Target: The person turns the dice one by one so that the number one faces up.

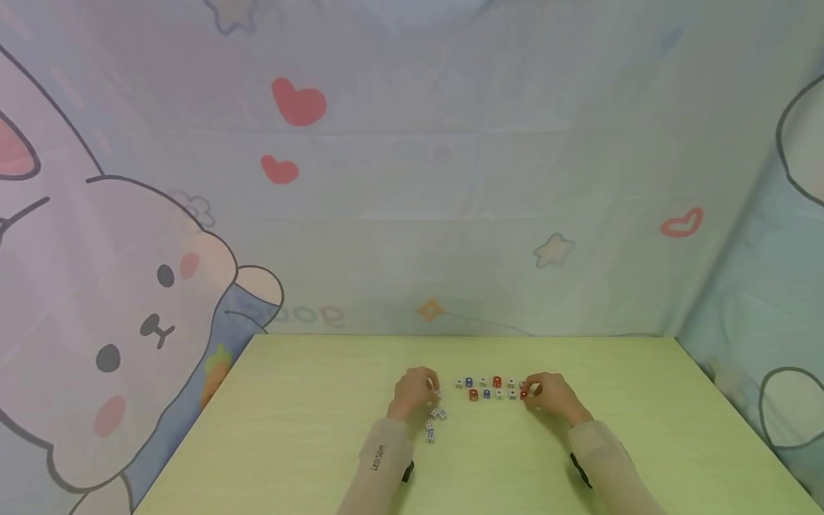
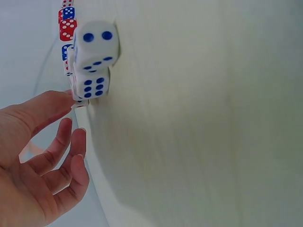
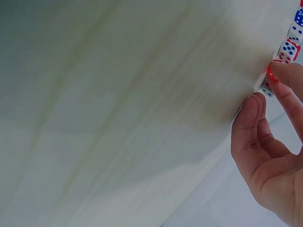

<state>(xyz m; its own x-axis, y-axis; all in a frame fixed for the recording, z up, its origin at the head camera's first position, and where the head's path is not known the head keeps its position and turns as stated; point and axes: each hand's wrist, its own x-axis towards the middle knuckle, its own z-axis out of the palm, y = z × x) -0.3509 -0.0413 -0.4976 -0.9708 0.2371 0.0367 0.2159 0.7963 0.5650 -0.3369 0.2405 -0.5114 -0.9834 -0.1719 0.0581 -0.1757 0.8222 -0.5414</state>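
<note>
My right hand (image 1: 552,395) pinches a red die (image 3: 271,72) between thumb and index finger, at the right end of the front row. Its other fingers curl loosely above the table. Left of the dice rows, my left hand (image 1: 414,390) has thumb and index finger at a small white die (image 1: 439,394), apparently pinching it; the contact is partly hidden. Several white dice with blue pips lie in front of that hand; a white die (image 2: 96,45) looms large in the left wrist view. Between the hands run two rows of dice, including a blue die (image 1: 486,394) and a red die (image 1: 497,382).
The pale yellow-green table (image 1: 290,429) carries the dice near its middle. Behind it hangs a cloth backdrop (image 1: 412,214) printed with hearts, stars and a rabbit. The cloth continues along the right side.
</note>
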